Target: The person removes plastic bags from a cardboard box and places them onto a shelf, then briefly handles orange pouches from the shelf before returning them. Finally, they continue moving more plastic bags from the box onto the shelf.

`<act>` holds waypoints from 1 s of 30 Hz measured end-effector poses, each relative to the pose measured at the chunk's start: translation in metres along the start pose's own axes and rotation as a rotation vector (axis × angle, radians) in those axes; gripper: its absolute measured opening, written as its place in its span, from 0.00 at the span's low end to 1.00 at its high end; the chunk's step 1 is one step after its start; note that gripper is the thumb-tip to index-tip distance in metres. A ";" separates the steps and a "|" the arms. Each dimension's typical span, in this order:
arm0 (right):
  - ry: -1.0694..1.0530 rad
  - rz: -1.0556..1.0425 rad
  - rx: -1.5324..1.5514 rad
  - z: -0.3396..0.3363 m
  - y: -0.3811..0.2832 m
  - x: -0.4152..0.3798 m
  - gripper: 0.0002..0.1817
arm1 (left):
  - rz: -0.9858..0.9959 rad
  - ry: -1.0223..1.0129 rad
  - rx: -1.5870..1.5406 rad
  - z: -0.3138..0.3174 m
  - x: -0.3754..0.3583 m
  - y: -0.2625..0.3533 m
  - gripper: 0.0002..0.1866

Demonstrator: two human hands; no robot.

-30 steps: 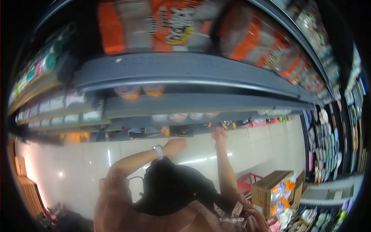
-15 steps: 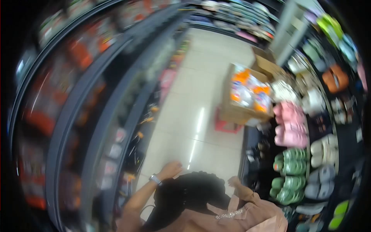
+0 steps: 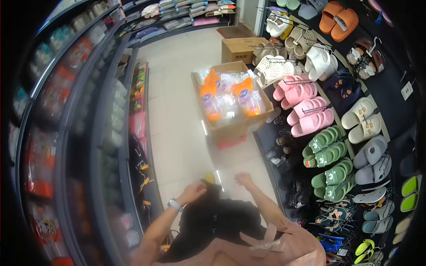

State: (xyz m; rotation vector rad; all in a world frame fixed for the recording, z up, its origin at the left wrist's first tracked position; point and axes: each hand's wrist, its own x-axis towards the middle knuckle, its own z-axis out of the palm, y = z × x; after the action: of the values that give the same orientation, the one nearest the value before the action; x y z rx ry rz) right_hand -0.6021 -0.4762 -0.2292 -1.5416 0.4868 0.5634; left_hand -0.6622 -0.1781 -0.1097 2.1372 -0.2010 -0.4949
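Observation:
My left hand (image 3: 193, 192), with a pale watch (image 3: 175, 204) on the wrist, is held low in front of my body. Its fingers are loosely bent and apart, and I see nothing in them. It is beside the upper edge of my black clothing (image 3: 222, 217). My right hand (image 3: 244, 180) hovers over the floor to the right, its fingers loosely bent with nothing visible in them. Beyond both hands stands an open cardboard box (image 3: 264, 111) of clear and orange plastic packages (image 3: 226, 97). Neither hand touches it.
Racks of slippers, such as pink slippers (image 3: 310, 117) and green slippers (image 3: 326, 146), line the right side. Blurred shelves (image 3: 88, 146) of packaged goods run along the left. A closed carton (image 3: 237, 51) stands behind the open box on the tiled floor (image 3: 173, 97).
The view has turned right and sharpened. The open box is nearer and further left in view. My right hand has come forward and inward; my left hand shows little change.

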 end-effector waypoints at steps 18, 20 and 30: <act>0.685 -0.826 -0.496 -0.057 -0.329 0.155 0.13 | -0.059 0.165 0.030 -0.121 0.248 -0.022 0.16; 0.783 -0.906 -0.668 -0.074 -0.337 0.184 0.18 | -0.083 0.219 0.027 -0.125 0.271 -0.014 0.18; 0.453 -0.856 -0.610 -0.094 -0.351 0.245 0.11 | -0.134 0.528 0.124 -0.146 0.388 0.011 0.26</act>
State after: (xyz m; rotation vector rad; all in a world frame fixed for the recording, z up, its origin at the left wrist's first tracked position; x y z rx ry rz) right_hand -0.1882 -0.5446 -0.1039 -2.2697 -0.0653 -0.3533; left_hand -0.2485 -0.1996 -0.1324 2.3313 0.2147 0.0202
